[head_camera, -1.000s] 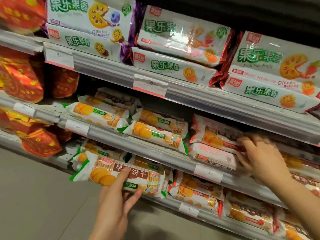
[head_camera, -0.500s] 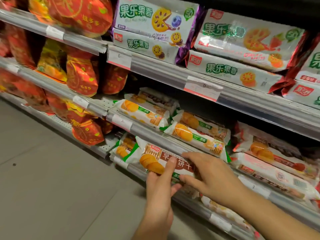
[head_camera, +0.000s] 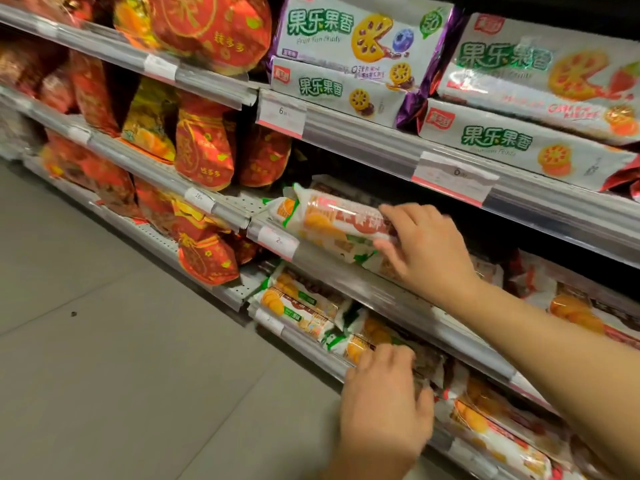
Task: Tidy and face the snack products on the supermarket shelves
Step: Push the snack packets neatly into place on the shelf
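My right hand (head_camera: 424, 251) grips a green-edged biscuit pack (head_camera: 332, 220) and holds it at the left end of the middle shelf (head_camera: 346, 271), above other packs lying there. My left hand (head_camera: 384, 407) rests with fingers curled on a green-edged biscuit pack (head_camera: 363, 341) on the lower shelf (head_camera: 311, 344). Whether that hand grips the pack or only presses on it is unclear. More green-edged packs (head_camera: 294, 303) lie to the left of it. Red-edged biscuit packs (head_camera: 491, 427) fill the lower shelf to the right.
Large white fruit-biscuit packs (head_camera: 346, 57) are stacked on the top shelf, above white price tags (head_camera: 453, 176). Red and gold snack bags (head_camera: 204, 147) crowd the shelves to the left. Grey floor tiles (head_camera: 121, 341) lie below. More red-edged packs (head_camera: 571, 306) sit on the middle shelf at right.
My right hand has lifted a green-edged pack from the lower shelf up to the middle shelf. My left hand stays low on another pack. The view shifted left.
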A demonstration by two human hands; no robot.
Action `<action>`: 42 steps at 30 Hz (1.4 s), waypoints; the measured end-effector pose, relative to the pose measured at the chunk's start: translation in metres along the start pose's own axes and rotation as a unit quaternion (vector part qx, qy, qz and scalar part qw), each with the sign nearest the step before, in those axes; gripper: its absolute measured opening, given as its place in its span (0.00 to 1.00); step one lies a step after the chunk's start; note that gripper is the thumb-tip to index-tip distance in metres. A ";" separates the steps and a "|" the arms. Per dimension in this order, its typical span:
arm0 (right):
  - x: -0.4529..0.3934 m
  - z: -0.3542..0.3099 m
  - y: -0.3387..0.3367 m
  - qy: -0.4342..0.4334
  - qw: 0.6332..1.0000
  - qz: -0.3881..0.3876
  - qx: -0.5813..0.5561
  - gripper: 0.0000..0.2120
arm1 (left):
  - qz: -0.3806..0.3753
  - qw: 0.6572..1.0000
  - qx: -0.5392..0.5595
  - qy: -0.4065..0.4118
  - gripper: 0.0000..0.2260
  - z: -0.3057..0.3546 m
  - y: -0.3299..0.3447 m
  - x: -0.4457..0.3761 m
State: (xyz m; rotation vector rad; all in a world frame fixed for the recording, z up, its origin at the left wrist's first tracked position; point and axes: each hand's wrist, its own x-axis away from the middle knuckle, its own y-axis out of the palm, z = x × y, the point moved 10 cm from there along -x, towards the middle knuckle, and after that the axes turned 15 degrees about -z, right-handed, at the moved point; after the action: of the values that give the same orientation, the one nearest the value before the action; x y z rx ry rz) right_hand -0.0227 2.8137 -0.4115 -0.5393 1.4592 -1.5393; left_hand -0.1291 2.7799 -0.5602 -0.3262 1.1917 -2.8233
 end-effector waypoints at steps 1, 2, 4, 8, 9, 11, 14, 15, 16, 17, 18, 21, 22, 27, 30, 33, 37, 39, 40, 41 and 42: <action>-0.015 -0.002 0.001 0.016 1.000 -0.005 -0.013 0.24 | -0.027 1.000 -0.014 -0.003 0.20 0.004 0.006 -0.001; -0.029 -0.002 0.003 0.034 0.999 -0.012 -0.026 0.23 | -0.051 0.999 -0.014 -0.012 0.20 0.006 0.011 -0.003; -0.053 -0.003 0.009 0.064 0.997 -0.025 -0.044 0.21 | -0.090 0.995 -0.025 -0.023 0.20 0.011 0.019 -0.005; -0.091 0.001 0.019 0.111 0.990 -0.036 -0.077 0.21 | -0.153 0.985 -0.079 -0.022 0.22 0.019 0.035 -0.004; -0.098 0.003 0.025 0.121 0.987 -0.042 -0.099 0.22 | -0.171 0.981 -0.083 -0.027 0.23 0.017 0.039 -0.003; -0.109 0.006 0.046 0.130 0.980 -0.064 -0.136 0.21 | -0.199 0.976 -0.084 -0.037 0.24 0.011 0.041 0.001; -0.119 0.011 0.069 0.130 0.974 -0.117 -0.144 0.21 | -0.182 0.979 -0.069 -0.052 0.24 -0.005 0.031 0.002; -0.122 0.011 0.071 0.122 0.974 -0.134 -0.139 0.22 | -0.166 0.982 -0.063 -0.060 0.24 -0.011 0.025 0.002; -0.124 0.011 0.070 0.110 0.974 -0.148 -0.132 0.23 | -0.151 0.985 -0.060 -0.066 0.23 -0.015 0.020 0.002; -0.125 0.010 0.066 0.098 0.975 -0.157 -0.119 0.25 | -0.137 0.986 -0.058 -0.070 0.22 -0.017 0.017 0.001; -0.122 0.009 0.060 0.086 0.978 -0.158 -0.102 0.27 | -0.127 0.988 -0.054 -0.070 0.22 -0.016 0.015 0.000; -0.099 -0.012 0.031 0.015 0.991 -0.116 -0.057 0.28 | -0.122 0.991 -0.036 -0.050 0.22 -0.004 0.016 -0.001; -0.084 -0.022 0.020 -0.023 0.993 -0.103 -0.048 0.26 | -0.121 0.991 -0.032 -0.043 0.22 -0.001 0.017 -0.003; 0.037 -0.029 -0.065 -0.167 0.982 0.070 0.056 0.14 | -0.091 0.995 -0.019 -0.036 0.20 0.000 0.012 -0.007; 0.108 0.041 -0.126 -0.040 0.980 0.174 0.089 0.15 | -0.076 0.997 -0.009 -0.027 0.17 0.002 0.013 -0.010; 0.164 0.149 -0.140 0.164 0.975 0.140 0.057 0.22 | -0.046 0.999 0.010 -0.013 0.16 0.011 0.011 -0.013; 0.225 0.204 -0.114 0.265 0.951 0.158 0.025 0.27 | -0.009 0.999 0.032 0.009 0.16 0.021 0.008 -0.019; 0.230 0.198 -0.105 0.271 0.938 0.210 0.054 0.22 | 0.010 0.998 0.058 0.018 0.14 0.020 0.006 -0.024; 0.230 0.193 -0.106 0.272 0.929 0.246 0.056 0.20 | 0.033 0.997 0.067 0.023 0.12 0.023 0.001 -0.024; 0.229 0.190 -0.110 0.273 0.918 0.283 0.049 0.18 | 0.061 0.996 0.060 0.031 0.11 0.027 -0.005 -0.023; 0.228 0.192 -0.111 0.274 0.913 0.300 0.043 0.16 | 0.079 0.995 0.047 0.033 0.09 0.031 -0.009 -0.020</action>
State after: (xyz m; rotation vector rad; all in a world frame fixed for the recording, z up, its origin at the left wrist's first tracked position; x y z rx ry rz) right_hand -0.0110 2.5063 -0.3303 0.4169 1.7405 -1.2788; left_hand -0.1026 2.7669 -0.5359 -0.1274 1.0421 -2.7602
